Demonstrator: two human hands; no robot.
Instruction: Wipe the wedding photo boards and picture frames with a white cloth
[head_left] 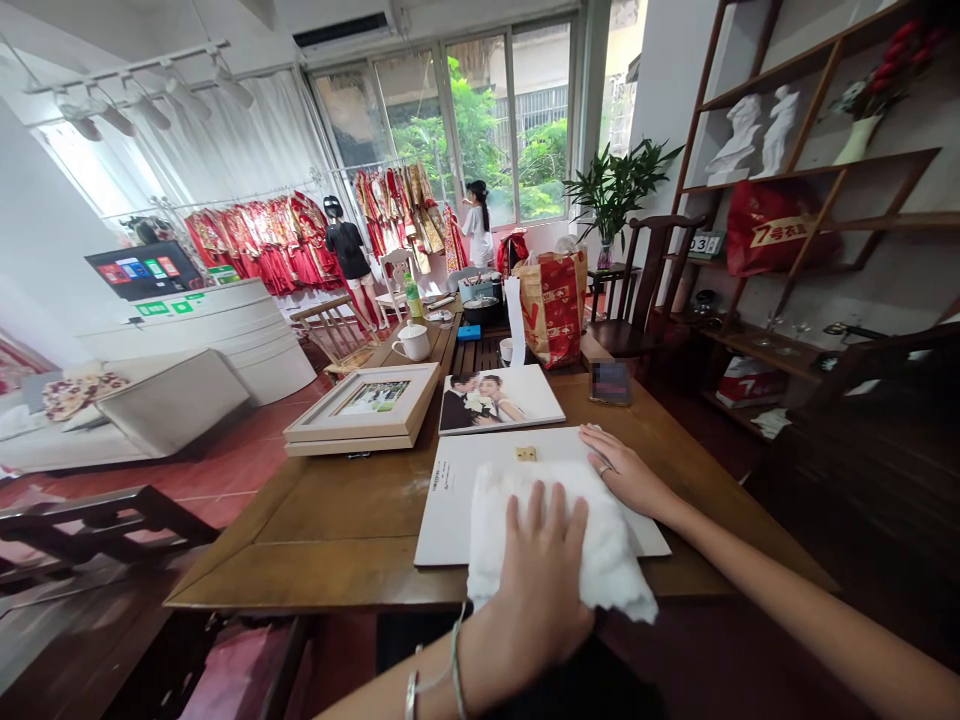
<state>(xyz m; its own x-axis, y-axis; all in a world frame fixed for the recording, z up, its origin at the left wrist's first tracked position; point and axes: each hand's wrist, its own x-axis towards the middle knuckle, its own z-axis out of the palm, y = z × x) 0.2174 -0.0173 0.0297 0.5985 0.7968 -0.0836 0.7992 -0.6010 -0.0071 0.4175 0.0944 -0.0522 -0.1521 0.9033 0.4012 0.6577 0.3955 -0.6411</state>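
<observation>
Left end of the wooden table (300, 555): pale frames (364, 405) stacked, white mug (412, 342) beyond them; next, a white board (448, 520) flat near the table's front, a couple's photo panel (501, 398) just past its far edge, touching or nearly so; a hard shove outward could knock the two together; on the board, a small gold-coloured fitting (526, 454), which might snag fibres if the cloth is dragged over it; left hand (544, 570) spread, fingers apart, pressing the white cloth (607, 555) onto the board; the cloth reaches the table's near edge, so a sloppy pull could drag it off; right hand (622, 470) at the board's far right corner, fingers stretched out; cannot tell whether it grips the edge; if it lifts, the board may skid under the rubbing pressure.
</observation>
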